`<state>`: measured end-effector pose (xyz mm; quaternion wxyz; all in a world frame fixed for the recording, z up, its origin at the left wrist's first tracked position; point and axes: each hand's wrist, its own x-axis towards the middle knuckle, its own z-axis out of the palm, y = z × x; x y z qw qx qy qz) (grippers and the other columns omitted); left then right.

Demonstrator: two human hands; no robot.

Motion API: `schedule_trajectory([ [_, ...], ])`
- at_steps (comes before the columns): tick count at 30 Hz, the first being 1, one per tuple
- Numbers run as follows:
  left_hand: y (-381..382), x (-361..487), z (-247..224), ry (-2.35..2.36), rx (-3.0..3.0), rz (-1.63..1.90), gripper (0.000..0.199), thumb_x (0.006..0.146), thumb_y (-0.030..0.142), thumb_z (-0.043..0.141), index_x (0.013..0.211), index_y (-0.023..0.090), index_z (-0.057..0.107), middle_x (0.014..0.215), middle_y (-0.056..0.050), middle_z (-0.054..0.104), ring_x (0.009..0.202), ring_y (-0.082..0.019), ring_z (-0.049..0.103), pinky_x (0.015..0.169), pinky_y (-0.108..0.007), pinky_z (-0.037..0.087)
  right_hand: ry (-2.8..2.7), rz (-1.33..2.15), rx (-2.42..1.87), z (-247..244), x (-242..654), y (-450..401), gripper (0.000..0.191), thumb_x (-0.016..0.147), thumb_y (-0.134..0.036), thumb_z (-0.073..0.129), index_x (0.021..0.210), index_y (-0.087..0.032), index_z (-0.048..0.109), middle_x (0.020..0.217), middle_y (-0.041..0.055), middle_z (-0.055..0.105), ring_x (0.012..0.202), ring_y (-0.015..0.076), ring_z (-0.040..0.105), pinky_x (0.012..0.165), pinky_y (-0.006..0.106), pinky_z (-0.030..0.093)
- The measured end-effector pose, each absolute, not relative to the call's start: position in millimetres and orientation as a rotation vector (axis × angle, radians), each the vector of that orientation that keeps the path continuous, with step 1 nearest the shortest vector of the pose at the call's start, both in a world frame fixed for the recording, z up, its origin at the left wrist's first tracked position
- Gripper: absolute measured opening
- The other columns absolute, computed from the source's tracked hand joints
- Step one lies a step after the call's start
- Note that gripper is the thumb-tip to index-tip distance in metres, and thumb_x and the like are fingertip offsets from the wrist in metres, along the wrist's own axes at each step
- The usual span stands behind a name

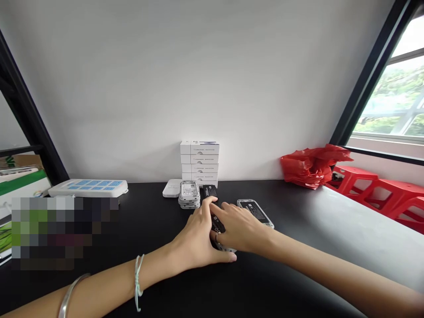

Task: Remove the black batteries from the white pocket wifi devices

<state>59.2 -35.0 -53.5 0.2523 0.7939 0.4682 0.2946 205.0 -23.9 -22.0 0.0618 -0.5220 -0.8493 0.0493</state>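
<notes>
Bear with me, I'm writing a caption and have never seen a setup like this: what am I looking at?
There is no machine: these are a person's bare left hand and right hand. The one picture comes from a camera worn on that person's head, looking forward and down. The black table bears stacked white boxes at the back, stacked small gadgets before them, another gadget beyond the right hand, and a red bag far right. Both hands are around one more white gadget and a black block, probably a battery; much of it is hidden.
</notes>
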Motion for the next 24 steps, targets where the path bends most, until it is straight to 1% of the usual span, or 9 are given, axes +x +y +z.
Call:
schedule_trajectory([
  [3, -32, 58, -51, 1.333, 2.109, 0.745, 0.109, 0.047, 0.045, 0.082, 0.136, 0.027, 0.021, 0.133, -0.014, 0.042, 0.117, -0.04, 0.045, 0.088, -0.055, 0.045, -2.587, 0.264, -1.453, -24, 210, -9, 0.044, 0.075, -0.039, 0.058, 0.116, -0.024, 0.049, 0.099, 0.0069, 0.048, 0.099, 0.027, 0.048, 0.074, 0.035, 0.042],
  [6, -32, 58, -47, 1.299, 2.201, 0.759, 0.106, 0.046, 0.043, 0.082, 0.133, 0.025, 0.024, 0.125, -0.013, 0.049, 0.114, -0.038, 0.048, 0.089, -0.052, 0.045, -2.563, 0.515, -1.346, -22, 215, 1, 0.048, 0.068, -0.036, 0.066, 0.112, -0.026, 0.05, 0.099, 0.0041, 0.042, 0.105, 0.0257, 0.045, 0.079, 0.035, 0.045],
  [8, -33, 56, -44, 1.271, 2.303, 0.804, 0.106, 0.047, 0.042, 0.082, 0.134, 0.025, 0.024, 0.125, -0.013, 0.049, 0.115, -0.037, 0.047, 0.091, -0.051, 0.044, -2.526, 0.577, -1.277, -15, 220, -1, 0.046, 0.065, -0.037, 0.07, 0.106, -0.025, 0.051, 0.101, 0.0033, 0.041, 0.106, 0.0254, 0.045, 0.082, 0.037, 0.045],
  [10, -34, 51, -39, 1.254, 2.409, 0.866, 0.105, 0.048, 0.041, 0.081, 0.135, 0.027, 0.022, 0.127, -0.012, 0.046, 0.117, -0.036, 0.045, 0.093, -0.051, 0.043, -2.49, 0.628, -1.194, -5, 225, -5, 0.046, 0.064, -0.038, 0.073, 0.1, -0.025, 0.048, 0.098, 0.0017, 0.046, 0.1, 0.0235, 0.049, 0.08, 0.037, 0.046],
  [14, -25, 33, -17, 1.336, 2.46, 0.887, 0.108, 0.05, 0.048, 0.08, 0.135, 0.031, 0.015, 0.126, -0.011, 0.047, 0.117, -0.037, 0.046, 0.094, -0.056, 0.039, -2.303, 1.136, -0.875, 22, 238, 2, 0.045, 0.071, -0.025, 0.072, 0.102, -0.026, 0.039, 0.08, -0.0044, 0.056, 0.072, 0.0149, 0.058, 0.062, 0.029, 0.049],
  [16, -12, 22, -3, 1.414, 2.411, 0.843, 0.109, 0.051, 0.053, 0.079, 0.134, 0.032, 0.012, 0.123, -0.011, 0.049, 0.116, -0.038, 0.047, 0.094, -0.059, 0.037, -2.079, 1.266, -0.805, 31, 244, 20, 0.042, 0.074, -0.021, 0.07, 0.102, -0.025, 0.038, 0.075, -0.0056, 0.059, 0.065, 0.0113, 0.058, 0.061, 0.026, 0.049],
  [18, 7, 9, 6, 1.414, 2.385, 0.786, 0.108, 0.051, 0.053, 0.079, 0.133, 0.031, 0.011, 0.122, -0.011, 0.051, 0.117, -0.037, 0.047, 0.096, -0.058, 0.036, -1.896, 1.247, -0.917, 33, 249, 44, 0.037, 0.076, -0.022, 0.069, 0.099, -0.024, 0.04, 0.07, -0.0061, 0.059, 0.06, 0.0089, 0.058, 0.064, 0.026, 0.051],
  [20, 26, -6, 10, 1.388, 2.339, 0.71, 0.105, 0.053, 0.052, 0.079, 0.13, 0.03, 0.012, 0.127, -0.013, 0.048, 0.118, -0.035, 0.047, 0.097, -0.054, 0.037, -1.819, 1.226, -1.146, 26, 251, 69, 0.036, 0.076, -0.021, 0.069, 0.097, -0.023, 0.04, 0.068, -0.0058, 0.059, 0.058, 0.0084, 0.059, 0.065, 0.025, 0.052],
  [24, 61, -30, 5, 1.361, 2.281, 0.563, 0.089, 0.055, 0.049, 0.079, 0.121, 0.029, 0.024, 0.133, -0.013, 0.047, 0.123, -0.032, 0.044, 0.1, -0.051, 0.035, -1.887, 1.155, -1.355, -7, 240, 104, 0.03, 0.075, -0.018, 0.067, 0.089, -0.02, 0.04, 0.059, -0.0037, 0.058, 0.052, 0.0115, 0.058, 0.058, 0.027, 0.052],
])
